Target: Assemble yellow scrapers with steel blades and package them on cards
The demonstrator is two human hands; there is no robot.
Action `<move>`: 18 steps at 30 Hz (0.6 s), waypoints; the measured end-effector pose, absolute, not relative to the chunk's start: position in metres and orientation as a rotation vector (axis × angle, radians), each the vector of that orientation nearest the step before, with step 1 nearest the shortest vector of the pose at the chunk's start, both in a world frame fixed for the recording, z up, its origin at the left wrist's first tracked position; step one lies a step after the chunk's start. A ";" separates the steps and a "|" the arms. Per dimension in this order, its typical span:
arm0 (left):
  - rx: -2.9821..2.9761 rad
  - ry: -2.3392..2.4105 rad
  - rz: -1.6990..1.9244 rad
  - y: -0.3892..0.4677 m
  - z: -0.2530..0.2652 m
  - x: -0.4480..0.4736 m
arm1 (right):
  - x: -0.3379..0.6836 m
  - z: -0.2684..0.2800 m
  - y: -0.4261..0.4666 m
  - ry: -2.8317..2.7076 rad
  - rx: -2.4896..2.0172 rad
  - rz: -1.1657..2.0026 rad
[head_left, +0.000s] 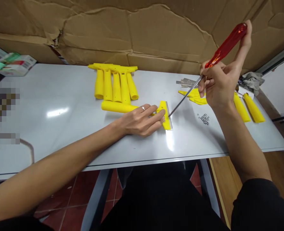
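Observation:
My left hand [144, 120] is closed around the neck of a yellow scraper [119, 107] lying on the table. A thin metal blade [170, 120] sticks out along the edge of its head. In my right hand [222, 78] is a screwdriver with a red handle [225, 48], held at a slant. Its metal shaft reaches down to the scraper head, with the tip close to the blade edge; whether it touches a screw I cannot tell. A small pile of screws or nuts [204, 119] lies to the right of the scraper.
Several yellow scraper bodies [116, 85] lie together behind my left hand. Metal blades [186, 82] and flat yellow pieces [195, 96] sit near my right hand, with yellow handles [254, 107] farther right. Cardboard [101, 32] stands along the back; a box [21, 65] is at the left.

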State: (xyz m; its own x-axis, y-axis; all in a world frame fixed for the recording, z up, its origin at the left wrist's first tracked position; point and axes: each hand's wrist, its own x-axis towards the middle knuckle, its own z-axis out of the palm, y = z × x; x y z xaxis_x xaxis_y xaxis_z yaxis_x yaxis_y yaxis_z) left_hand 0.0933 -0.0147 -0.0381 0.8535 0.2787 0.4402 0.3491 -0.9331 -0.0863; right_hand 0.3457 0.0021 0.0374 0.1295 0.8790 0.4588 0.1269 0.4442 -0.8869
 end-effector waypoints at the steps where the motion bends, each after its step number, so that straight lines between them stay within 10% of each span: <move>1: -2.915 -0.526 -0.658 -0.015 -0.037 0.094 | 0.344 0.034 0.002 -1.358 -0.987 0.719; 18: -2.705 -0.355 -0.715 -0.012 -0.044 0.095 | 0.327 0.038 -0.013 -1.267 -0.858 0.748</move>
